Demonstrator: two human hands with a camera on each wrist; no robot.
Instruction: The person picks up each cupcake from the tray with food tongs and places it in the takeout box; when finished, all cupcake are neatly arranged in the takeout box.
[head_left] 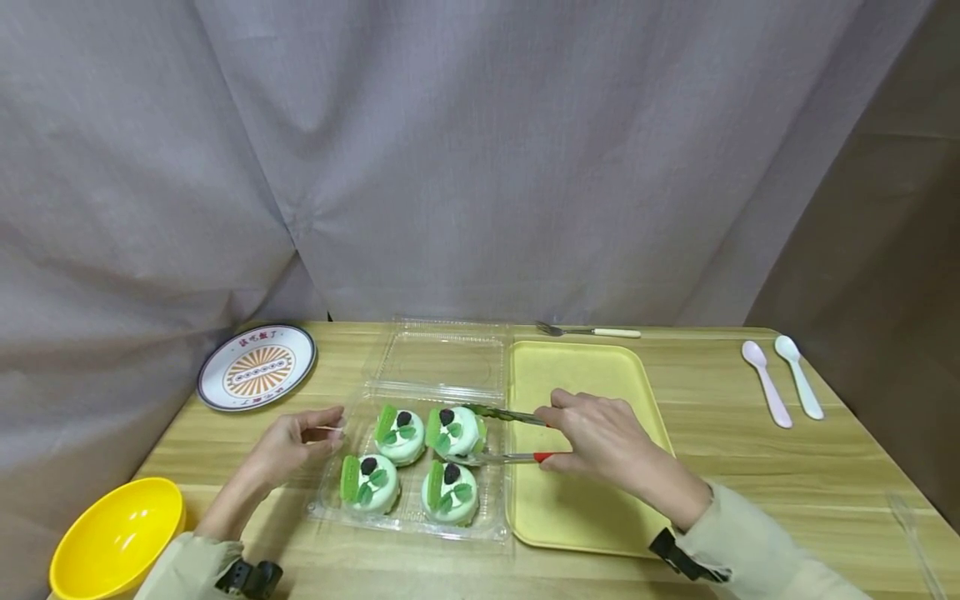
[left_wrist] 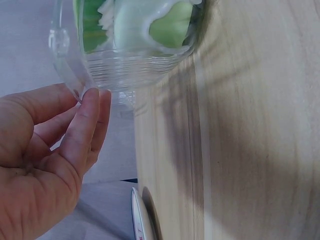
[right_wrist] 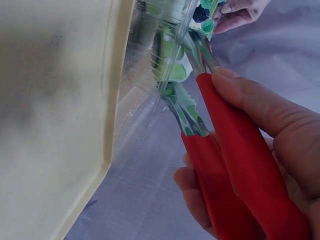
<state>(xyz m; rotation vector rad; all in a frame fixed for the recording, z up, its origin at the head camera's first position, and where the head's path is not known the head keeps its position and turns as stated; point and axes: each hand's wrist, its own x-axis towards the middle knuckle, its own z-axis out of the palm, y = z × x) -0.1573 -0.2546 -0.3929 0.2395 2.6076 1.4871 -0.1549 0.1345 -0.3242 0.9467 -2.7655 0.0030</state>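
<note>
My right hand [head_left: 600,437] grips red-handled metal tongs [right_wrist: 220,150], whose tips straddle the back right cake [head_left: 456,431]. Several small green-and-white cakes, each topped with a dark berry, green leaves and a green slice, sit in a clear plastic box [head_left: 491,527] with its lid [head_left: 442,354] folded back. My left hand [head_left: 292,450] pinches the left rim of this box between thumb and fingers, as the left wrist view [left_wrist: 70,125] shows.
Right beside the box lies a yellow tray [head_left: 585,521]. A patterned plate [head_left: 257,368] and a yellow bowl [head_left: 120,537] stand at left. Behind the tray is a fork [head_left: 588,331]; pink [head_left: 767,383] and pale green [head_left: 799,377] spoons and a clear fork [head_left: 917,542] lie at right.
</note>
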